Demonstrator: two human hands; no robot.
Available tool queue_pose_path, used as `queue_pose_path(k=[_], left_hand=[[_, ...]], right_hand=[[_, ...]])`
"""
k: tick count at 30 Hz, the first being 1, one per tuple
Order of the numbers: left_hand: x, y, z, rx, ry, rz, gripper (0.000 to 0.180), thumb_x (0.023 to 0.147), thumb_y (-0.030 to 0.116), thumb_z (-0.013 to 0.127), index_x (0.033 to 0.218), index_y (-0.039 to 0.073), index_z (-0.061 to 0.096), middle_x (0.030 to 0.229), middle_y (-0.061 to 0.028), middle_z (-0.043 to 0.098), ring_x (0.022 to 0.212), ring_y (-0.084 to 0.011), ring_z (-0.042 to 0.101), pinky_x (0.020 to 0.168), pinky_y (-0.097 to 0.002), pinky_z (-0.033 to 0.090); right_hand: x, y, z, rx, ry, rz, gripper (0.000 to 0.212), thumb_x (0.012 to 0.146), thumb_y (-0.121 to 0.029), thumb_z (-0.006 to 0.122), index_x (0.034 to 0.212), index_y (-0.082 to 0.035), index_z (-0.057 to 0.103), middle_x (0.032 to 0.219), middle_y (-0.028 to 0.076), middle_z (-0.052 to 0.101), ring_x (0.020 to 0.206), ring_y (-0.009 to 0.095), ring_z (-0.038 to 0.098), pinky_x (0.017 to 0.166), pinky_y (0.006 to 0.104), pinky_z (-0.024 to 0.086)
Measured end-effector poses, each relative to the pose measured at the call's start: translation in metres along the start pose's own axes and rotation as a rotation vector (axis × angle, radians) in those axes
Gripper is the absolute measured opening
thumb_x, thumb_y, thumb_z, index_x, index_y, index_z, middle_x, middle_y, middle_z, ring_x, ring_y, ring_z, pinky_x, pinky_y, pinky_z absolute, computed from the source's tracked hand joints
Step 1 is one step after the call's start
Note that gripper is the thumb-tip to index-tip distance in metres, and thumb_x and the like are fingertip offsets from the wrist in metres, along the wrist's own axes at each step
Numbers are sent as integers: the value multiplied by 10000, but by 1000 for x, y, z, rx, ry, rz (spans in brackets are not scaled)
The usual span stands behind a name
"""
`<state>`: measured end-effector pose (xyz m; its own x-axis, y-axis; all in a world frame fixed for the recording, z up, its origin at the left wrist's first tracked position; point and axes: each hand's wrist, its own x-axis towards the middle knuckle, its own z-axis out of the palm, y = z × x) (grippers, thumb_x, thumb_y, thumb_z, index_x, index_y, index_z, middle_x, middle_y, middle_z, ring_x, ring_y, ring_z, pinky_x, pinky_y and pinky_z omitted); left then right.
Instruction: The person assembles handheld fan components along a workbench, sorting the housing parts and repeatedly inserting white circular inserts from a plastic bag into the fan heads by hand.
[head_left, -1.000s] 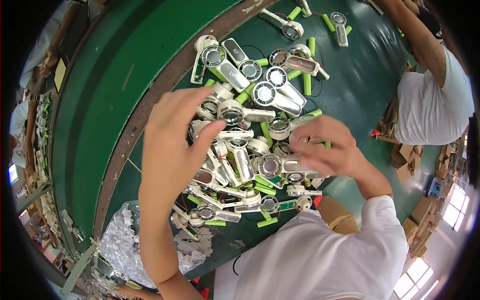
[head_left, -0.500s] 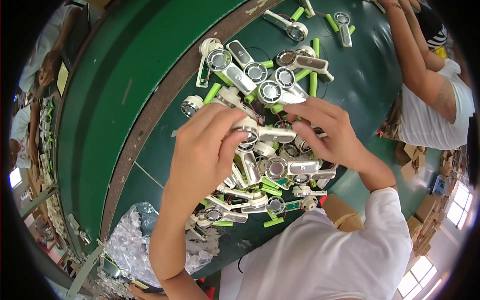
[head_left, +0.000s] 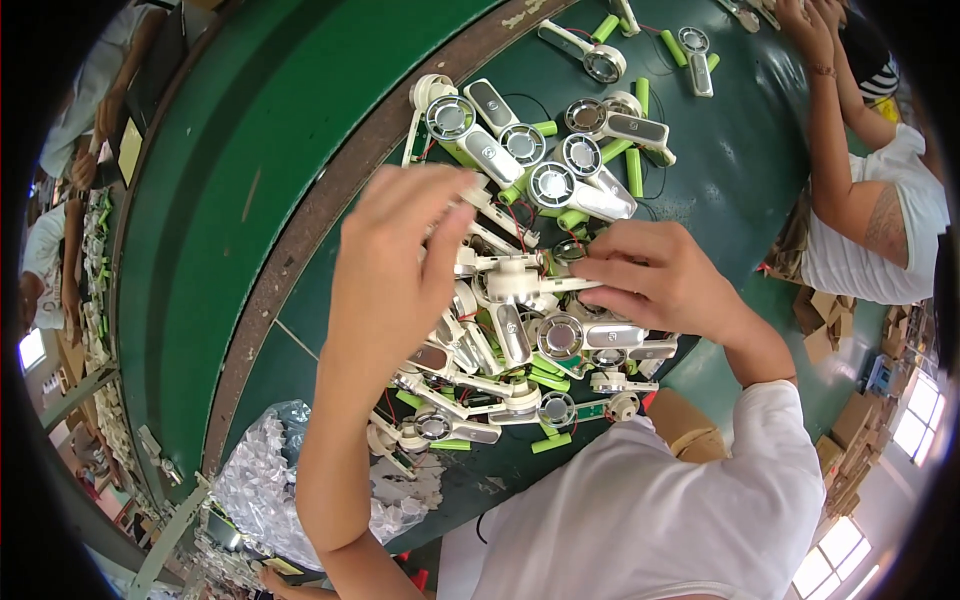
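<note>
My right grip pinches a white fan part by its handle, whether my blurred left grip is closed I cannot tell from here, and beneath, fans and green cylinders lie heaped on the counter.

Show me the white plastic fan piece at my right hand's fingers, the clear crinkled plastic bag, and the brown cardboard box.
White plastic fan piece (head_left: 512, 284), head view: its round end.
Clear crinkled plastic bag (head_left: 291, 428), head view: its upper wall.
Brown cardboard box (head_left: 684, 424), head view: its visible side.
</note>
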<state>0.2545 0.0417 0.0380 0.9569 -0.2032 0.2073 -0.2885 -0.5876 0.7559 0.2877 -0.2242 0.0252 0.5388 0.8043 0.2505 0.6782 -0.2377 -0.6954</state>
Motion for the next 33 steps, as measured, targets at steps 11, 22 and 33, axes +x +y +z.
queue_pose_path(k=[11,22,33], left_hand=[[25,-8,14,208,-133,-244,442,758,103,763,1149,34,566,1037,-124,674,980,-285,583,927,-392,406],[30,-29,13,-51,-85,-263,299,799,164,763,959,10,562,700,-72,631,694,-188,539,732,-327,419],[-5,1,-17,145,26,-160,318,800,156,752,1052,1,634,978,-85,686,890,-200,620,707,-319,494]], right_hand=[[0,-10,-7,-121,-167,13,248,772,-154,765,980,-49,679,836,59,549,715,218,593,565,356,491],[-1,-12,-3,-112,-128,22,248,802,-171,760,989,-34,670,865,78,571,706,236,597,579,368,496],[-15,-24,-16,-58,-61,99,456,714,-262,819,1077,-22,682,926,102,622,768,289,617,668,362,503]])
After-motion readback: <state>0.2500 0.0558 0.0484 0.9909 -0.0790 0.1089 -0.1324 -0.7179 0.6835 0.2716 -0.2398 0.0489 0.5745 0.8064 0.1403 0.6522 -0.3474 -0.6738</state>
